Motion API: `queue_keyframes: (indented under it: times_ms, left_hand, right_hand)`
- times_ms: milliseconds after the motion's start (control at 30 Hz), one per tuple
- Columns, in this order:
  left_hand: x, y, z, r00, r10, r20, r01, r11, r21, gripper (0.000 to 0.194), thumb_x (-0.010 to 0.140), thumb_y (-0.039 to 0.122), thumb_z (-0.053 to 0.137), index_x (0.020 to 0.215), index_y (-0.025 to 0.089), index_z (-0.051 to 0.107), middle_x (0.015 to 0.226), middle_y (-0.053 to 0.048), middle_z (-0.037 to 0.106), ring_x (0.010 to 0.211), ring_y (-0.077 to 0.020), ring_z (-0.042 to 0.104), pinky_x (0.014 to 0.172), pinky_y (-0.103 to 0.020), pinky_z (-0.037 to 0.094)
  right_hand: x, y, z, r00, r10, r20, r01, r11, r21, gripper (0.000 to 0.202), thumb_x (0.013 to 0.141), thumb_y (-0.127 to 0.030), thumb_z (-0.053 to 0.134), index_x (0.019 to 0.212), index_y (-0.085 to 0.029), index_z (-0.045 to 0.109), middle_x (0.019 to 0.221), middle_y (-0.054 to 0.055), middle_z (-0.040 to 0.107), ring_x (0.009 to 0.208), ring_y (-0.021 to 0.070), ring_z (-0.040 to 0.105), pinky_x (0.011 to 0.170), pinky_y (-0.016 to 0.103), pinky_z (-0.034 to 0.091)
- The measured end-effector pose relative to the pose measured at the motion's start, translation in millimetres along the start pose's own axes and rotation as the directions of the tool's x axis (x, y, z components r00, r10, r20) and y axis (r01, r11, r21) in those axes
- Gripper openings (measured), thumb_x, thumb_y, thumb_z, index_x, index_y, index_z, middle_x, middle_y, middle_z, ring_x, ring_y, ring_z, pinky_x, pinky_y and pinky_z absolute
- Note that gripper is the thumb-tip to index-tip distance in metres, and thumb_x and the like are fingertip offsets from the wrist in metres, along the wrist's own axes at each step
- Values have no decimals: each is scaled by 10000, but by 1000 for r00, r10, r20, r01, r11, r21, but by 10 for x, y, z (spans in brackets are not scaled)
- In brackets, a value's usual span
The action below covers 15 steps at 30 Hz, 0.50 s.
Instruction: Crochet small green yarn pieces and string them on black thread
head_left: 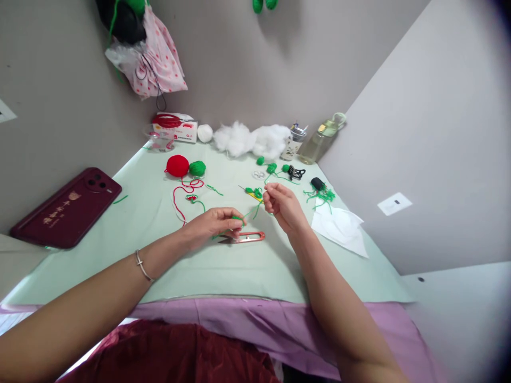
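Between the left hand [217, 222], pinching a small green yarn piece [238, 218], and the right hand [281, 204], narrowly closed, a green strand [250, 211] slants forward and rightward, though whether the right holds it I cannot tell.

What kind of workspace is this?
Probably a home craft corner: balls of red yarn and green yarn, fluffy white stuffing, and orange-handled snips on a cloth-covered table.

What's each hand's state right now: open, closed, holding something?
Left hand: closed, pinching a small green yarn piece.
Right hand: closed; whether it grips the thin green yarn strand cannot be told.
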<state>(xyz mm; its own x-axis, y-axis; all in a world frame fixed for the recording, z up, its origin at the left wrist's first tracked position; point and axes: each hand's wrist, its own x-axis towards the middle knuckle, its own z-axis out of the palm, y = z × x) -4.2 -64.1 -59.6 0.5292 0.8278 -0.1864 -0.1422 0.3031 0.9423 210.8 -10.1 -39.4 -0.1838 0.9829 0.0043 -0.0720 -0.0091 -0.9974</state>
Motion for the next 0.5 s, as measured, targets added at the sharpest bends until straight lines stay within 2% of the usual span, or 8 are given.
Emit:
queue_keyframes:
  times_ms: [67, 133, 200, 233, 267, 333, 433, 500]
  left_hand:
    - [7, 37, -27, 998, 24, -50, -27, 997, -72, 218, 758, 347, 780, 861, 171, 703, 820, -21, 666, 753, -140, 646, 801, -300, 521]
    - [25, 68, -69, 991, 55, -118, -70, 990, -124, 196, 753, 318, 788, 855, 168, 716, 877, -21, 666, 776, -125, 641, 839, -290, 526]
    - [51, 76, -119, 981, 68, -180, -95, 985, -144, 203, 748, 306, 795, 878, 167, 726, 893, -24, 670, 784, -119, 641, 868, -292, 528]
    - [65, 72, -145, 976, 73, -205, -104, 984, -142, 213, 744, 306, 799, 887, 166, 728, 889, -25, 673, 780, -118, 640, 872, -294, 530]
    - [79, 65, -170, 971, 79, -225, -110, 985, -131, 224, 739, 309, 803, 896, 165, 731, 885, -26, 676, 777, -118, 640, 873, -296, 530]
    - [102, 47, -214, 962, 101, -254, -127, 988, -89, 252, 731, 321, 809, 916, 165, 739, 881, -29, 683, 776, -119, 639, 871, -298, 526]
    - [119, 37, -269, 944, 146, -295, -158, 987, -16, 305, 722, 344, 813, 966, 175, 744, 882, -31, 688, 783, -130, 637, 855, -302, 522]
    - [126, 41, -304, 934, 170, -315, -172, 985, 22, 338, 715, 353, 814, 998, 183, 741, 885, -26, 688, 786, -134, 637, 845, -300, 518]
  right_hand:
    - [17, 39, -43, 995, -90, -39, 75, 956, -283, 299, 813, -388, 635, 1032, -202, 552, 852, 19, 649, 561, 105, 504, 525, 245, 377]
    - [0, 46, -76, 967, -252, -36, 184, 790, -585, 255, 851, -348, 602, 1064, -208, 579, 960, 49, 663, 635, 127, 534, 609, 278, 413]
    - [-60, 23, -71, 953, -277, 122, 275, 624, -731, 151, 887, -322, 583, 973, -207, 627, 917, 41, 666, 685, 139, 543, 665, 288, 420]
    - [-102, 8, -50, 946, -206, 249, 323, 586, -743, 134, 892, -323, 595, 934, -205, 642, 888, 35, 665, 714, 145, 555, 683, 286, 424]
    - [-148, -6, -16, 918, -105, 384, 372, 570, -733, 136, 882, -332, 628, 923, -205, 654, 874, 31, 662, 745, 151, 568, 695, 280, 431]
    - [-239, -18, 73, 816, 49, 575, 465, 536, -705, 225, 812, -330, 736, 985, -204, 666, 923, 39, 650, 822, 168, 585, 721, 276, 445]
    - [-317, -4, 188, 724, 98, 683, 582, 446, -680, 228, 804, -239, 743, 1019, -202, 677, 970, 58, 632, 874, 183, 580, 750, 282, 443]
    - [-318, -1, 201, 704, 84, 705, 609, 440, -660, 121, 885, -189, 624, 985, -206, 689, 950, 57, 645, 849, 172, 586, 756, 283, 432]
